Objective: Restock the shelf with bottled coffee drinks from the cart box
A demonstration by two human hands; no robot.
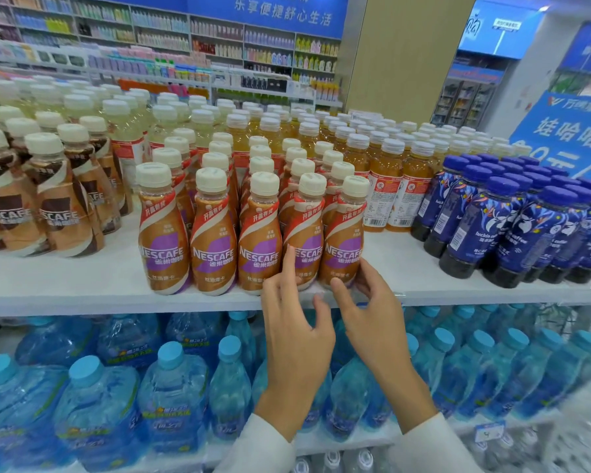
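Facing-up step: both hands loose, holding nothing, left hand [296,331] fingertip and right hand [372,314] apparently touching front-row coffee bottles [342,233] on shelf [82,285]; next, fetch more from unseen cart box.

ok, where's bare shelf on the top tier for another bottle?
Two bare strips on the white shelf: between the brown-label Nescafe bottles and the purple-label Nescafe bottles, and between those and the blue Luckin bottles. The front edge left of the left hand is also bare. Everything behind is packed.
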